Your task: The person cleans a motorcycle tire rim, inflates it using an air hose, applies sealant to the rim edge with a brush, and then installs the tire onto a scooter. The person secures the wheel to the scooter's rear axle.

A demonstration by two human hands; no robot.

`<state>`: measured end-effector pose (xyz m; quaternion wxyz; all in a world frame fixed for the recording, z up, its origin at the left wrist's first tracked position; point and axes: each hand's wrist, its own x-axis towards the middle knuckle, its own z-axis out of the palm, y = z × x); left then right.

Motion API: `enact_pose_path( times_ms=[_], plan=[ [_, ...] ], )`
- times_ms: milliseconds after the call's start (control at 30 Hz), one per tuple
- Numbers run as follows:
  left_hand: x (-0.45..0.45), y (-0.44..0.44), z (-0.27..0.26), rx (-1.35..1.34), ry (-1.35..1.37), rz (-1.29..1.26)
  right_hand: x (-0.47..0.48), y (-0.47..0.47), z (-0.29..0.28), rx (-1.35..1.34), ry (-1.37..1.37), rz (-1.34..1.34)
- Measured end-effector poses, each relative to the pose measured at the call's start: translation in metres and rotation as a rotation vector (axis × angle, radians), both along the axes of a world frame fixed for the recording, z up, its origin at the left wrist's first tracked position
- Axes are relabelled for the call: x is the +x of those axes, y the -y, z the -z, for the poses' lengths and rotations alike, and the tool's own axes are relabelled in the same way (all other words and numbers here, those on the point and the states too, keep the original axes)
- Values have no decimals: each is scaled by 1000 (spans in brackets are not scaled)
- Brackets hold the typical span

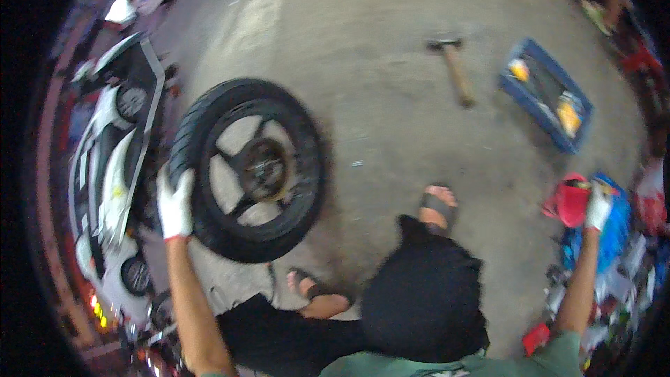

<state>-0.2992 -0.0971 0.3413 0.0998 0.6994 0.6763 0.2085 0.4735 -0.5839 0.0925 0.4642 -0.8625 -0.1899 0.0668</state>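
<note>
My left hand, in a white glove with a red cuff, rests against the tread of a black motorcycle tyre on a dark spoked wheel rim. The wheel stands or leans to the left in front of me. Far to the right, my gloved right hand is at a red plastic container beside a blue plastic bag. Its fingers are blurred, and whether they grip the container cannot be told.
A wooden-handled hammer lies on the concrete floor. Right of it is a blue tray holding yellow-and-white items. A white car appears along the left edge. Assorted bags and scraps are heaped at the lower right. My sandalled feet are on the floor.
</note>
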Motion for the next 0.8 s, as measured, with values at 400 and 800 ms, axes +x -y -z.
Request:
enact_pose_path(
  times_ms=[400,800],
  plan=[
    [-14,-16,6,-16,140,-13,-398,-449,-96,754,-1294,-738],
    [-27,-29,10,37,-15,42,-558,-438,-120,715,-865,-1762]
  ],
)
